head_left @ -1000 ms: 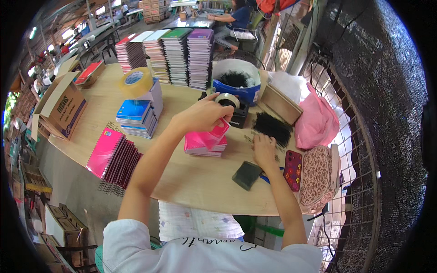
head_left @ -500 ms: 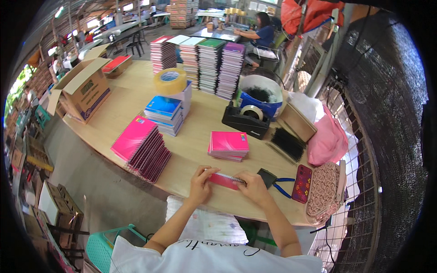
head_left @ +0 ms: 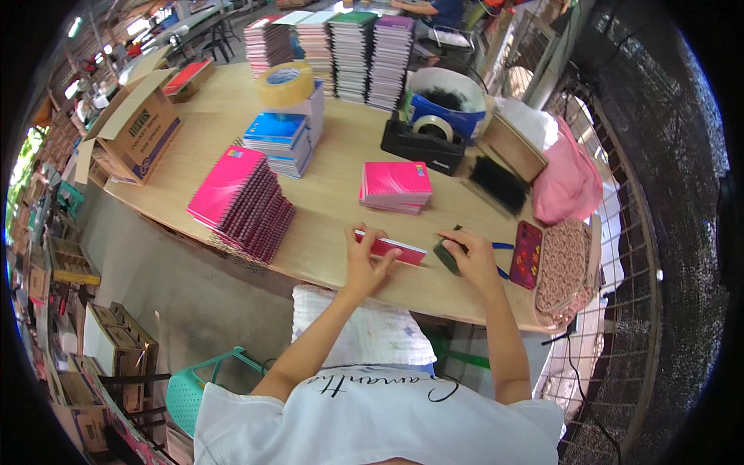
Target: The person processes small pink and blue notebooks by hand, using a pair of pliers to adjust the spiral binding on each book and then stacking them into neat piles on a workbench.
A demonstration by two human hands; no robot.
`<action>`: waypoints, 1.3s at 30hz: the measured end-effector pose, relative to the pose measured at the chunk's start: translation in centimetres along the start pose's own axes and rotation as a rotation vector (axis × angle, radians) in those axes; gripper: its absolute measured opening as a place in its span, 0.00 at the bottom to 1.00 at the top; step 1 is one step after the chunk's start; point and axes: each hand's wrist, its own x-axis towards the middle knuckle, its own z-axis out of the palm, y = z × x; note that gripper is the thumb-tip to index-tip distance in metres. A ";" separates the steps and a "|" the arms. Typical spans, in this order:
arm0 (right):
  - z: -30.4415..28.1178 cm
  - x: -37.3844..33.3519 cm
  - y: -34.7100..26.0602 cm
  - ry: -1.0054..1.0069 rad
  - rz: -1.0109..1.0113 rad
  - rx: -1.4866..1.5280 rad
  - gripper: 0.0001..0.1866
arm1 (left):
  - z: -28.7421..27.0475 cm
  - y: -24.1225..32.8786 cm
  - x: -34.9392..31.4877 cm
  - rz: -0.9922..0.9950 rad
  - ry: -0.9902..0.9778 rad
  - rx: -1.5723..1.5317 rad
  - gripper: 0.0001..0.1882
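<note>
My left hand [head_left: 364, 263] grips a small pink notebook [head_left: 412, 253] tilted up on its long edge near the table's front, thumb on the near side and fingers behind. To its right, my right hand [head_left: 477, 260] pinches a small dark green pad [head_left: 445, 257]; its exact kind is unclear. Just beyond that hand lie blue-handled pliers [head_left: 503, 246], partly hidden by it. A short stack of pink notebooks [head_left: 397, 180] lies ahead of my hands. At the left rises a taller stack of pink spiral notebooks [head_left: 246, 194].
Blue notebooks [head_left: 277, 139] stand beside a wide tape roll [head_left: 284, 85]. A black tape dispenser [head_left: 422, 143], a tub [head_left: 446, 97] and a box of black wire pieces [head_left: 496, 184] fill the right. A phone [head_left: 526, 254] and pouch [head_left: 564, 267] sit at the right edge; a carton [head_left: 139, 136] stands left.
My right hand has left the notebook's coil and moved right onto the dark pad, now between its fingers. My left hand still holds the notebook. The view has tipped downward.
</note>
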 end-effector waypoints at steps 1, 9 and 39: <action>0.0 -0.2 0.1 -0.028 -0.043 0.001 0.09 | 0.3 -0.2 -0.1 -0.026 0.014 -0.033 0.18; 0.5 -0.9 0.4 -0.005 -0.130 0.094 0.10 | 0.6 0.0 0.1 -0.010 -0.020 -0.031 0.19; 2.8 -1.8 -1.1 -0.028 -0.153 -0.214 0.10 | 0.7 0.3 -0.2 0.010 0.005 -0.015 0.17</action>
